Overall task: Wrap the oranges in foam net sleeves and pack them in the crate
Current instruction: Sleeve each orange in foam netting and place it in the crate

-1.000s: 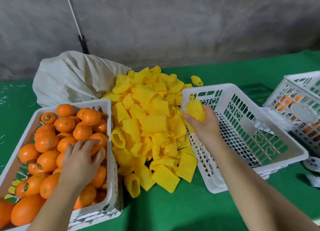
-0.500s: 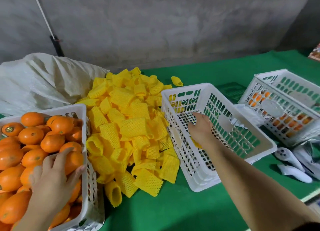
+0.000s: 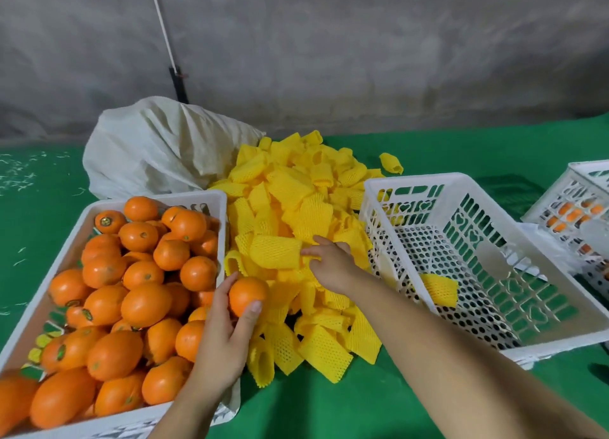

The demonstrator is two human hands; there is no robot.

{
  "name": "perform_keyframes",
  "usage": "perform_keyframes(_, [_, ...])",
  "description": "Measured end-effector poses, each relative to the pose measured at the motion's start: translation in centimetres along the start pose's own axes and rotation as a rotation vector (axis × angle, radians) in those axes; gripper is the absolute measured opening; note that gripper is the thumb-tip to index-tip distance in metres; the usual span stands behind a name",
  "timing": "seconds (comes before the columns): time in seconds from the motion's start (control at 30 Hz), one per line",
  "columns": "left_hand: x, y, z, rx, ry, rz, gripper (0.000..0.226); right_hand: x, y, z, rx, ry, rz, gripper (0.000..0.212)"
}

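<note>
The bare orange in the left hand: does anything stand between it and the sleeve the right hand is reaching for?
Nothing visible does. The left hand holds the orange beside the fruit crate's wall, just below the foam sleeve that the right hand touches on the pile; only open space separates them.
</note>
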State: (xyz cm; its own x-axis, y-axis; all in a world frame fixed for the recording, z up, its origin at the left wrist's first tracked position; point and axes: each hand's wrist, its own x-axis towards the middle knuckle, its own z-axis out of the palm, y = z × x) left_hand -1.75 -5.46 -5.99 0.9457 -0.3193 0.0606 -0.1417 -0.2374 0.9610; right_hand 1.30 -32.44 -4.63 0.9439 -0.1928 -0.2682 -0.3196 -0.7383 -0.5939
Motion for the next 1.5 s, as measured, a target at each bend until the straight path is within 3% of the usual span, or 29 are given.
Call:
perform_keyframes(0.07, [-0.1,0.1,-0.1,-0.028,-0.037,-0.005,0.057,-0.2,-0.5,0.6,-0.025,0.043,-0.039,0.042])
perform_keyframes(0.23, [-0.2,1.2,0.3,-0.100,0.075,-0.017,0.052,-0.4,-3.0,2.7,0.012,0.197,-0.111,0.026])
perform_keyframes(0.3, [-0.2,1.1,0.3,-0.112,0.093,-0.024,0.050,-0.3,-4.1,3.3,-0.023,0.150,-0.128,0.029])
perform_keyframes(0.4, [-0.4,0.9,-0.3,-0.141,0.087,-0.036,0.062,-1.0,-6.3,4.7,-0.042,0.087,-0.231,0.033])
perform_keyframes(0.5, [-0.4,0.9,-0.6,-0.241,0.083,-0.059,0.069,-2.7,-7.6,5.7,0.085,0.235,-0.357,0.025])
perform_keyframes(0.6, [-0.5,1.9,-0.1,-0.487,0.042,-0.113,0.070,-4.6,-8.8,5.5,0.175,0.342,-0.311,0.028])
perform_keyframes(0.7, [-0.2,3.5,0.5,-0.679,0.016,-0.178,0.055,-6.0,-9.8,4.5,0.332,0.380,-0.228,0.009])
perform_keyframes(0.77, [0.0,4.2,0.9,-0.736,0.005,-0.226,0.061,-6.2,-9.9,4.0,0.383,0.372,-0.215,0.031])
perform_keyframes(0.97, [0.0,5.2,0.4,-0.539,-0.069,-0.158,0.099,-6.4,-9.1,3.3,0.269,0.298,-0.278,0.019])
perform_keyframes(1.03, [-0.1,5.4,0.1,-0.507,-0.063,-0.159,0.088,-6.5,-8.7,3.1,0.279,0.282,-0.293,0.014])
perform_keyframes(1.17, [0.0,5.4,-0.3,-0.443,0.022,-0.150,0.051,-5.7,-8.4,2.6,0.311,0.331,-0.295,0.025])
perform_keyframes(1.27, [0.4,5.3,-0.5,-0.414,0.124,-0.187,0.050,-6.1,-8.5,2.0,0.384,0.372,-0.301,0.021])
perform_keyframes(1.5, [1.1,5.0,0.8,-0.342,0.410,-0.148,0.042,-8.9,-8.9,3.4,0.208,0.486,-0.528,0.035])
